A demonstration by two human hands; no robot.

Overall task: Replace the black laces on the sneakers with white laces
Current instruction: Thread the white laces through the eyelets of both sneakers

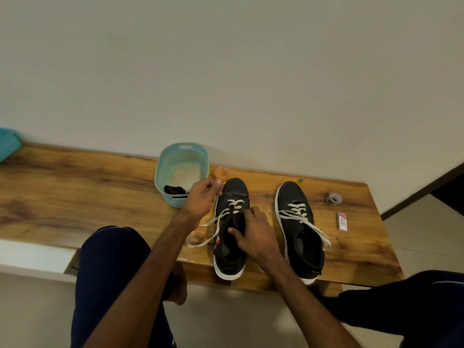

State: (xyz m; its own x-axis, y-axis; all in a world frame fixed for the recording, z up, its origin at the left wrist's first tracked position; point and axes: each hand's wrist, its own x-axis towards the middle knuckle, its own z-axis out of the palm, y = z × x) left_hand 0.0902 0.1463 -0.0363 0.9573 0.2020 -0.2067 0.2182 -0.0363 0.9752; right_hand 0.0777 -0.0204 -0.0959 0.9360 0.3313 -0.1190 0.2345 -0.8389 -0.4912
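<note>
The sneaker is sitting mid-worktop, half threaded with a white lace. The right hand is gripping its opening. The left hand is pinching the lace at eleven o'clock. The second sneaker is lying at three o'clock and the basket at ten.

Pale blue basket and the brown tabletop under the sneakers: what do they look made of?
Pale blue basket: likely moulded plastic, matte, with a perforated weave-pattern wall. Brown tabletop: wood or wood-look laminate, smooth; grain and dark knots show.

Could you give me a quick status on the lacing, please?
Left hand pinches white lace. Right hand grips half-laced sneaker. Other sneaker laced white. Nothing blocking.
</note>
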